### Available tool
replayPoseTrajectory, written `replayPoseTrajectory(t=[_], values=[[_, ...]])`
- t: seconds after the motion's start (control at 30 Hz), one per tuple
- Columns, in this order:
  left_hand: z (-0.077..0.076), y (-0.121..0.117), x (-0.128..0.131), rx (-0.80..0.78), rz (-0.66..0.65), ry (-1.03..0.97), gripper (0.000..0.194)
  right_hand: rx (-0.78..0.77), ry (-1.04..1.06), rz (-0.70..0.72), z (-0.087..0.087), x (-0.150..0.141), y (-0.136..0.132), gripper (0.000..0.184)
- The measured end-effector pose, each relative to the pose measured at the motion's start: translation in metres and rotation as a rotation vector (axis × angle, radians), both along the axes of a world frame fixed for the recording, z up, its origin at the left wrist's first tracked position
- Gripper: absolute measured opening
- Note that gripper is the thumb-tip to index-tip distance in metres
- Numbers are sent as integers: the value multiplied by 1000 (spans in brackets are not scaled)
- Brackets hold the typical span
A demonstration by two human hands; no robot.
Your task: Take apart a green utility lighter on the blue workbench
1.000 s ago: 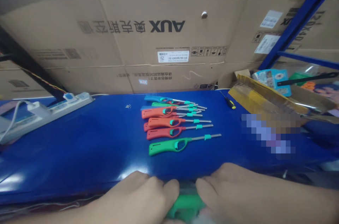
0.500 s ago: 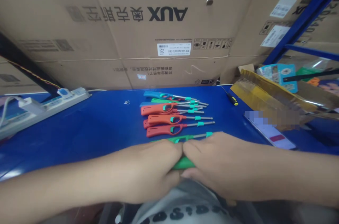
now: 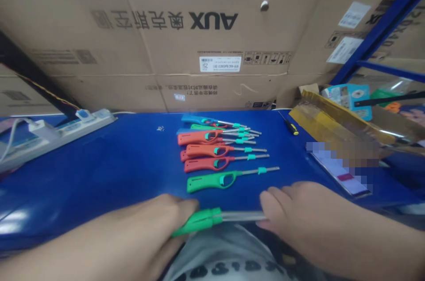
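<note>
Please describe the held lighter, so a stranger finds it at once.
Below the lighter row on the blue table, find a green plastic lighter with a metal shaft. Only it is held: left hand on handle, right hand at tip.

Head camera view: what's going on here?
A person is handling a green long-reach lighter at the near edge of a blue table. Their left hand grips its handle, and their right hand is at the end of its metal shaft. Another green lighter and a stack of red, green and blue lighters lie on the table ahead.
</note>
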State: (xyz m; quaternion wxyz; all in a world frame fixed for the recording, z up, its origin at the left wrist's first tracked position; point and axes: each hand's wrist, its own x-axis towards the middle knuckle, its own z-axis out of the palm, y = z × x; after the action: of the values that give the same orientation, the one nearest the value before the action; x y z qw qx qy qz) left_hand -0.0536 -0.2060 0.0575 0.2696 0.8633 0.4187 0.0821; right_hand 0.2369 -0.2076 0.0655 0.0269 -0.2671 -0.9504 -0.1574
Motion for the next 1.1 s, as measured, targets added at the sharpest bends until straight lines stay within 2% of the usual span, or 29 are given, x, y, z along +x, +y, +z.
replayPoseTrajectory(t=[0.07, 0.17, 0.3, 0.4, 0.5, 0.6, 0.7, 0.83, 0.97, 1.1], values=[[-3, 2, -6, -15, -20, 41, 25, -52, 20, -6, -3, 7, 7, 23], [-6, 20, 2, -16, -65, 91, 23, -151, 75, -43, -7, 13, 26, 25], [-25, 60, 19, 142, -116, 63, 18, -475, 152, -173, -22, 18, 61, 30], [-45, 86, 22, 351, -203, 58, 30, -604, 219, -231, -42, 26, 88, 30], [-60, 100, 17, 512, -153, 86, 58, -486, 231, -299, -63, 35, 107, 32], [-70, 105, 13, 522, -64, 160, 86, -261, 247, -359, -77, 38, 115, 33], [-78, 110, 16, 483, -1, 181, 92, -134, 383, -373, -90, 33, 112, 35], [-83, 124, 23, 449, 16, 173, 90, -178, 353, -314, -103, 19, 116, 66], [-84, 148, 27, 427, 19, 171, 95, -255, 273, -340, -107, 16, 143, 71], [-84, 170, 30, 403, 5, 169, 96, -264, 265, -355, -105, 20, 169, 71]])
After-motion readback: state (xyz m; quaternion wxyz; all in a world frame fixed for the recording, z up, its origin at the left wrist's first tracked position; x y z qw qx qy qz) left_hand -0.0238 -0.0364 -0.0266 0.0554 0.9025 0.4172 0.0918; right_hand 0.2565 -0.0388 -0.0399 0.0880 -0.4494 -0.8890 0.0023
